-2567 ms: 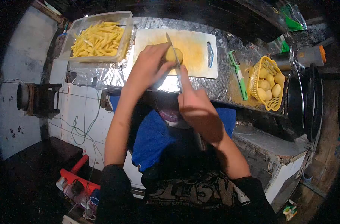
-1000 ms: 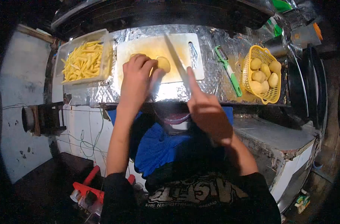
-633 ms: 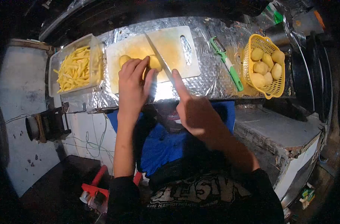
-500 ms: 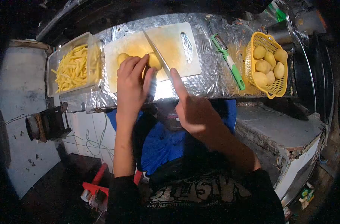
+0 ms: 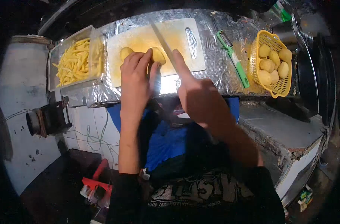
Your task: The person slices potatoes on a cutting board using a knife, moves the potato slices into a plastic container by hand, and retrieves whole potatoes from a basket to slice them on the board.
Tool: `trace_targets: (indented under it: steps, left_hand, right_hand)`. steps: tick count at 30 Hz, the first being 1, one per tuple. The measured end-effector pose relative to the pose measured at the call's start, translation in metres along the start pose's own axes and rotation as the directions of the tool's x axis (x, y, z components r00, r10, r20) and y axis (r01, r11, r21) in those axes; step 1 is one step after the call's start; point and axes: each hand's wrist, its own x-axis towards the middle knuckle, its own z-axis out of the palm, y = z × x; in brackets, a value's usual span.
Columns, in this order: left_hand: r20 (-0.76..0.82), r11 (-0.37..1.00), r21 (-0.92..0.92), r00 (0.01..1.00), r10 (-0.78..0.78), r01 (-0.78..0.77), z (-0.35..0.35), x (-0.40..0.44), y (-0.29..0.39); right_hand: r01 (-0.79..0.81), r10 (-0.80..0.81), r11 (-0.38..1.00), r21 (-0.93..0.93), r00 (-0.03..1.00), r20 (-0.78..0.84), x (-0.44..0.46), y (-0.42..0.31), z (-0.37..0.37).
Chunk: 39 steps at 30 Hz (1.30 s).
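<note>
My left hand (image 5: 135, 72) presses a peeled potato (image 5: 158, 56) against the white cutting board (image 5: 177, 28), its fingers curled over the middle. A rounded yellow end (image 5: 126, 52) shows on the other side of those fingers; whether it belongs to the same potato is hidden. In my right hand (image 5: 200, 95) is a long kitchen knife (image 5: 163, 42), index finger stretched along the back of the blade. The blade, slightly blurred, lies just right of the potato's flat cut face. Whether it touches the board I cannot tell. Yellowish wet stains mark the board.
Left of the board stands a clear plastic tub (image 5: 95, 71) with cut potato sticks (image 5: 75, 61). A green-and-white peeler (image 5: 233, 58) lies to the right. Beyond it, a yellow basket (image 5: 254, 56) holds several peeled potatoes (image 5: 267, 65). Foil (image 5: 218, 80) covers the counter.
The knife has come away a little from the potato, baring more of its cut face. My left hand keeps its hold. The whole view has shifted slightly.
</note>
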Motion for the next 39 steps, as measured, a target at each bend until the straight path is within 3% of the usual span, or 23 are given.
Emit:
trace_targets:
  steps: [7,9,13,15,16,20,22,23,25,26,28,35,37,39]
  left_hand:
    - [-0.013,0.999,-0.031,1.000,0.015,-0.016,0.002,0.001,-0.003]
    - [-0.010,0.999,-0.029,1.000,0.026,-0.026,0.002,0.001,-0.005]
    - [-0.017,0.997,0.028,0.998,0.068,-0.068,0.004,0.001,-0.004]
    - [-0.012,0.997,0.041,0.998,0.064,-0.064,0.003,0.000,-0.001]
    - [-0.015,0.998,0.039,0.998,0.058,-0.057,0.003,-0.001,0.000]
    - [-0.003,1.000,-0.029,1.000,0.004,-0.004,0.002,-0.001,0.000]
    - [-0.014,0.999,-0.035,1.000,0.009,-0.009,0.003,-0.001,-0.001]
    - [-0.024,0.999,-0.045,1.000,0.012,-0.013,0.004,-0.002,-0.002]
    - [-0.028,0.998,-0.056,1.000,0.002,-0.004,0.004,-0.002,-0.001]
    - [-0.031,0.998,-0.067,1.000,-0.005,0.003,0.003,-0.002,-0.001]
    - [-0.026,0.997,-0.077,1.000,-0.005,0.003,0.004,-0.002,-0.002]
    - [-0.034,0.999,-0.017,0.998,0.044,-0.045,0.002,-0.001,-0.003]
    - [-0.025,0.999,-0.014,0.999,0.036,-0.036,0.002,-0.001,-0.004]
    - [-0.019,0.999,-0.019,0.999,0.031,-0.031,0.004,-0.001,-0.003]
  right_hand:
    - [-0.115,0.108,0.987,0.113,0.992,0.073,0.003,-0.014,-0.007]
    - [0.054,-0.045,0.985,0.161,0.997,-0.058,0.005,0.002,0.015]
    - [0.009,-0.002,0.972,0.235,1.000,-0.030,0.011,0.003,0.005]
    - [-0.320,0.269,0.909,0.266,0.939,0.213,0.019,-0.003,-0.009]
    - [-0.316,0.265,0.911,0.263,0.941,0.212,0.018,-0.001,-0.013]
    - [-0.247,0.234,0.911,0.330,0.969,0.079,0.010,-0.002,-0.025]
    - [0.069,-0.070,0.997,0.042,0.997,0.026,0.005,0.000,-0.018]
    - [0.069,-0.070,0.997,0.041,0.997,0.028,0.004,-0.001,-0.017]
    - [0.260,-0.284,0.946,-0.193,0.952,-0.111,0.003,-0.005,-0.015]
    - [0.262,-0.285,0.946,-0.191,0.953,-0.106,0.003,-0.005,-0.012]
    - [0.122,-0.124,0.992,-0.033,0.990,-0.074,0.006,-0.004,-0.005]
    - [0.061,-0.053,0.997,-0.044,0.985,0.166,0.020,-0.007,0.008]
    - [-0.089,0.079,0.958,0.273,0.996,0.046,0.023,-0.012,0.006]
    - [-0.099,0.084,0.941,0.324,0.995,0.059,0.026,-0.007,0.010]
